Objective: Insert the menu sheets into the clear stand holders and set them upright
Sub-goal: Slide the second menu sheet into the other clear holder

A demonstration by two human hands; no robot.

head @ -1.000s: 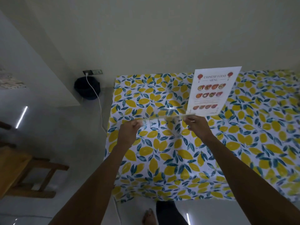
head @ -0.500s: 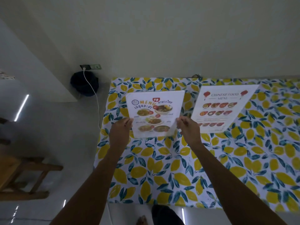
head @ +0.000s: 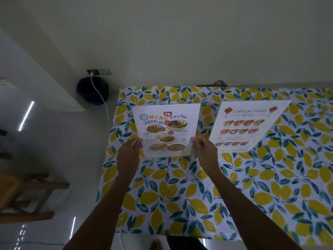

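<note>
Left hand (head: 128, 156) and right hand (head: 204, 150) each pinch a side edge of the Thai menu sheet (head: 166, 129) between them, held upright over the lemon-print surface (head: 180, 195). Beyond the right hand the Chinese food menu (head: 246, 126) already stands, seemingly in its holder. This one looks nearly set; whether a clear holder encloses it, and its base, can't be made out

Left menu sheet (head: 166, 130): heading "MENU" in orange capitals, Thai script beside and beneath it; small captions under dish photos too small to read. Right menu sheet (head: 246, 126): heading "CHINESE FOOD MENU" in red, between two lantern drawings.
</note>
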